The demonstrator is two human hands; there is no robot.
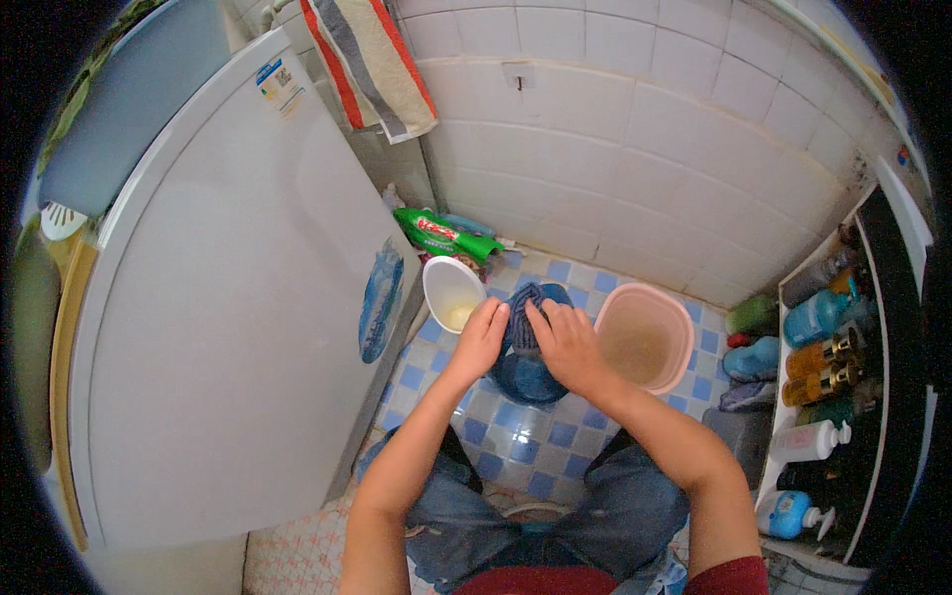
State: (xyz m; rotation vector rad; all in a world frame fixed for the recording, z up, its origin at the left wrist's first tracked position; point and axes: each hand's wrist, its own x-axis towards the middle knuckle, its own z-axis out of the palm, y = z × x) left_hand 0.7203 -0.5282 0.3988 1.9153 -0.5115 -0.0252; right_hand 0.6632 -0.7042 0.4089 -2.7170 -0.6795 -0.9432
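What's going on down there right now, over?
Both hands, left hand and right hand, gripping dark blue cloth over blue basin. White bowl left, pink tub right. Nothing blocking.

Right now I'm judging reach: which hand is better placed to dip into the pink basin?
Probably the right hand: the pink basin lies just beside it, while the left hand is nearer the white bowl. Both grip the blue cloth.

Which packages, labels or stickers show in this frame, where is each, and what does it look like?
Green pouch: lying on the floor by the wall, behind the white bowl; green with red and white print.
Small sticker: top corner of the white appliance; blue and white rectangle.
Blue decal: appliance side; tall oval.
Bottles: right shelf; blue, amber, white.
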